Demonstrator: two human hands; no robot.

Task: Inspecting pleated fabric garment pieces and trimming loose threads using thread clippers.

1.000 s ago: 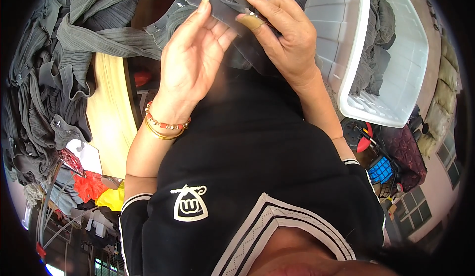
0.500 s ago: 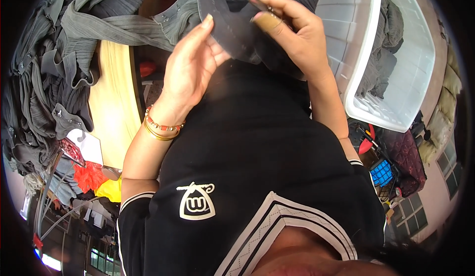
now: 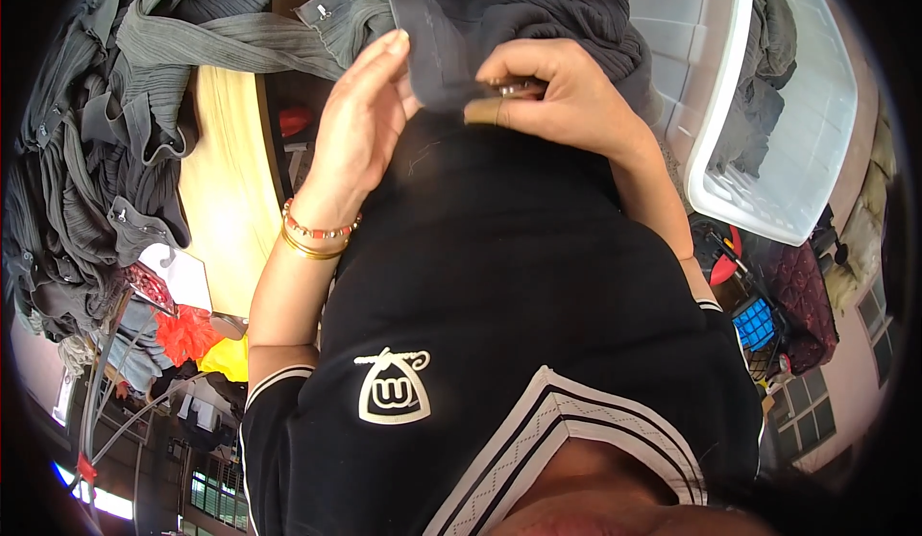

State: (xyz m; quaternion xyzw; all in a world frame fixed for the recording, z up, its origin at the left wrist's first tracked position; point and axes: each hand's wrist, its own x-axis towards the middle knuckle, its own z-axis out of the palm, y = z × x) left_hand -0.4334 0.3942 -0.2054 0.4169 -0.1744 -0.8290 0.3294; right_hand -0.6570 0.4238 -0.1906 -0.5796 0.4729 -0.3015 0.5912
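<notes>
A dark grey pleated garment point(image 3: 567, 8) lies across my lap at the top of the view, its smooth band point(image 3: 432, 51) stretched out between my hands. My left hand point(image 3: 357, 123) pinches the band's left edge, thumb on top. In my right hand point(image 3: 576, 99) are small metal thread snips point(image 3: 519, 87), mostly hidden by the fingers. Their tip is blurred at the lower right edge of the band. A yellowish cover wraps my right thumb. Beyond my left hand, another band end point(image 3: 336, 12) carries small metal hooks.
More grey garments point(image 3: 67, 152) hang in a heap at the left, beside a pale yellow board point(image 3: 226, 171). To the right stands a white plastic crate point(image 3: 720, 152) with grey cloth point(image 3: 759, 104) inside. Red point(image 3: 182, 334) and yellow bags are at the lower left; a blue basket point(image 3: 754, 325) is at the right.
My right hand has come down and left with the snips, closer to the band's lower edge. My left hand keeps its pinch on the band.
</notes>
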